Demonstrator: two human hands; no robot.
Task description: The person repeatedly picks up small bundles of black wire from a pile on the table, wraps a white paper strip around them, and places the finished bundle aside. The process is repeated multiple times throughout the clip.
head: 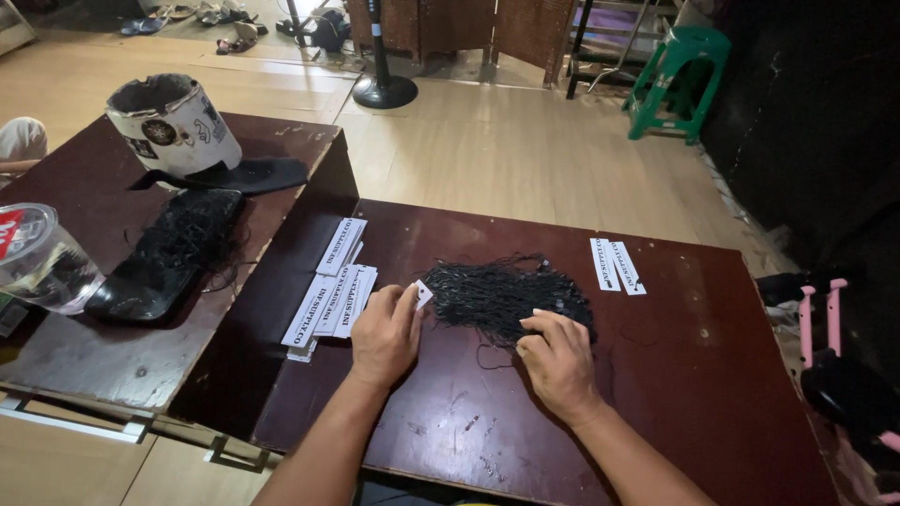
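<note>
A tangled pile of thin black strings lies in the middle of the dark brown table. My left hand holds a small white paper tag at the pile's left edge. My right hand rests on the pile's near right side, fingers curled into the strings. A fanned stack of long white printed tags lies just left of my left hand. A few more white tags lie to the right of the pile.
A second dark table on the left carries a black tray with more black strings, a clear plastic container and a white printed bucket. Beyond are a wooden floor, a black stand base and a green plastic stool. Pink-and-black items sit at the right edge.
</note>
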